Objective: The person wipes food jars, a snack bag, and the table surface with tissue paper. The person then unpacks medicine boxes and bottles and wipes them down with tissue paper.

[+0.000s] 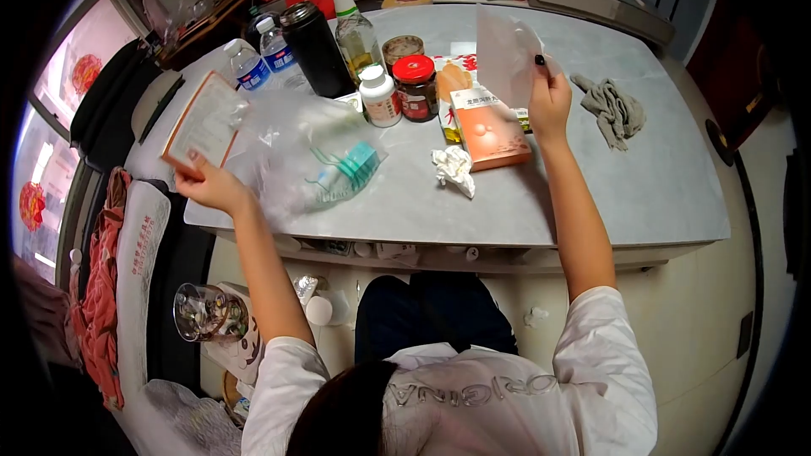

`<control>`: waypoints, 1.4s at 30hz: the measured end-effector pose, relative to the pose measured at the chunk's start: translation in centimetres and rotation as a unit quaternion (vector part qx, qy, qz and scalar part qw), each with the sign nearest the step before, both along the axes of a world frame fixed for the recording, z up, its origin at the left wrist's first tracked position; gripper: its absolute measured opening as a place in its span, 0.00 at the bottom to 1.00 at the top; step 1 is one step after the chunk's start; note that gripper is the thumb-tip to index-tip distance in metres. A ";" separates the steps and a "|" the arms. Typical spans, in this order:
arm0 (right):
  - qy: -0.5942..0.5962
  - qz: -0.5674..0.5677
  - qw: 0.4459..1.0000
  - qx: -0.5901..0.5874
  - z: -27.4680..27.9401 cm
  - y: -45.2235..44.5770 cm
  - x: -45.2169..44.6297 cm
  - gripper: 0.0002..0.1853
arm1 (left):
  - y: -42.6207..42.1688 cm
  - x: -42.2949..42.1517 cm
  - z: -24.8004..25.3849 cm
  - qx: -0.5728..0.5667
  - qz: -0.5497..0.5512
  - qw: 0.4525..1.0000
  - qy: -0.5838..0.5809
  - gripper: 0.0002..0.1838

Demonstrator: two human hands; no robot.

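My left hand (215, 186) is closed on the lower edge of a flat orange-and-white box (203, 122) at the table's left side. Raised above the right part of the table, my right hand (549, 101) pinches a whitish translucent sheet (507, 55). Below that sheet lies an orange box (490, 135), partly over a colourful packet (454, 76). A crumpled white tissue (454, 169) rests at the orange box's left. Between my hands spreads a clear plastic bag (291, 148) with a teal item (359, 165) in or under it.
Behind the bag stand a black flask (317, 51), water bottles (274, 46), a glass bottle (357, 38), a white pill bottle (380, 97) and a red-lidded jar (415, 89). A grey cloth (612, 110) lies right. A clear bin (209, 312) stands below left.
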State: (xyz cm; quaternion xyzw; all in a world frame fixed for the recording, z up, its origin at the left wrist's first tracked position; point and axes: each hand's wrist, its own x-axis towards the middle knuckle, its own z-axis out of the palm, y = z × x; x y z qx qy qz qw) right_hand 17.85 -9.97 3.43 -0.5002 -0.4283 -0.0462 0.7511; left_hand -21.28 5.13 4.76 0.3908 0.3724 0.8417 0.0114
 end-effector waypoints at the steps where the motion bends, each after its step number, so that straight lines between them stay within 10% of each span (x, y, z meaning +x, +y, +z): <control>1: 0.011 -0.004 1.000 0.010 0.0 0.0 0.0 0.12 | -0.5 -0.2 0.1 -0.015 0.012 1.000 -0.007 0.28; 5: 0.030 -0.015 0.999 0.016 -0.5 0.3 0.6 0.12 | -2.0 -0.8 1.5 0.025 0.136 0.990 -0.017 0.29; 14: 0.042 -0.020 0.998 0.048 -0.4 0.2 0.3 0.12 | -5.4 5.6 1.2 0.006 -0.143 0.983 0.119 0.19; 18: 0.021 -0.054 0.997 0.049 -0.4 -0.4 -0.8 0.15 | -7.7 13.5 1.1 -0.061 -0.444 0.893 0.048 0.17; 29: -0.283 -0.214 0.933 -0.058 -1.1 0.8 -0.8 0.26 | -5.9 27.5 -1.6 -0.111 -0.682 0.721 0.059 0.18; 33: -0.366 -0.091 0.918 -0.124 -3.0 2.2 -2.7 0.26 | -4.8 28.5 -4.4 -0.126 -0.680 0.721 -0.053 0.24; 36: -0.403 -0.032 0.900 -0.166 -2.0 1.6 -5.5 0.26 | -3.8 27.1 -4.8 -0.122 -0.786 0.585 -0.156 0.21; 42: -0.352 -0.023 0.927 -0.125 -1.5 0.0 -0.6 0.24 | -5.9 26.8 -4.5 -0.080 -0.740 0.668 0.023 0.17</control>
